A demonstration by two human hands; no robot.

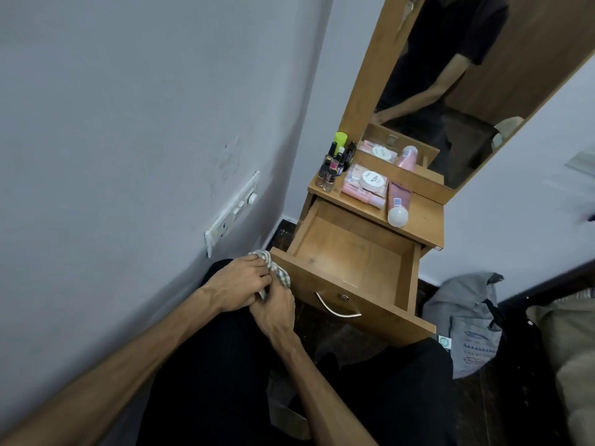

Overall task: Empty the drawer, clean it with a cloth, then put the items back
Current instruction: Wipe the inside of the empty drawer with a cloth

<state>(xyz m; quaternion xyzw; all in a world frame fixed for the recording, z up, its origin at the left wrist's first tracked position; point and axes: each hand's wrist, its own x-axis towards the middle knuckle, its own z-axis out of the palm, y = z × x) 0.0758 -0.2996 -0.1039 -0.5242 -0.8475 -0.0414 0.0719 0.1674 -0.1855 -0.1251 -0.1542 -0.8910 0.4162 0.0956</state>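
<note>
The wooden drawer [325,281] stands pulled out of the dressing table, and nothing lies inside it. On the tabletop [421,230] sit several nail polish bottles [331,165], a clear box with a white round jar [363,183] and a pink tube [398,204] lying flat. A checked cloth [273,268] is bunched at the drawer's left front corner. My left hand [238,284] and my right hand [273,309] both grip the cloth, pressed together just left of the drawer front.
A grey wall with a white switch plate [231,214] runs along the left. A tall mirror [457,91] rises behind the table. A grey bag [467,320] and a dark bag [521,336] sit on the floor at the right. My dark-trousered legs fill the foreground.
</note>
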